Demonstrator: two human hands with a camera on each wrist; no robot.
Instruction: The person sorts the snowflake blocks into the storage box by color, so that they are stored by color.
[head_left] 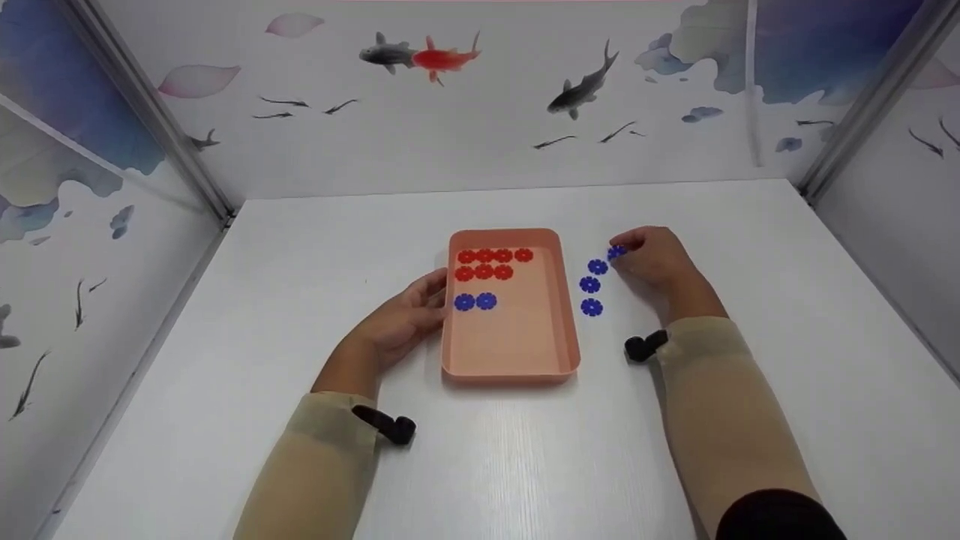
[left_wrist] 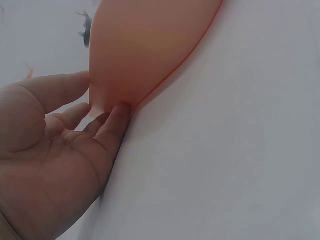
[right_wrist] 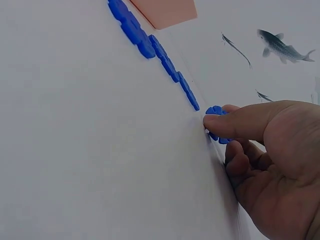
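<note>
My left hand [head_left: 409, 319] holds the left side of a shallow salmon-pink tray [head_left: 510, 352]. In the left wrist view, the thumb meets the rim and the fingertips [left_wrist: 120, 111] press low on the outer wall. Inside the tray lie several red flower-shaped discs [head_left: 484, 271] in two rows, with two blue ones [head_left: 486, 301] below them. Right of the tray, my right hand [head_left: 656, 259] pinches a blue flower-shaped disc [right_wrist: 215, 111] between thumb and fingers, close to the tabletop. Three more blue discs [head_left: 590, 284] lie in a slanting line between that hand and the tray.
The white table [head_left: 480, 465] meets a back wall [head_left: 480, 142] printed with fish and petals. Similar printed panels [head_left: 67, 322] stand along both sides. A small black device [head_left: 394, 427] is strapped at each sleeve cuff.
</note>
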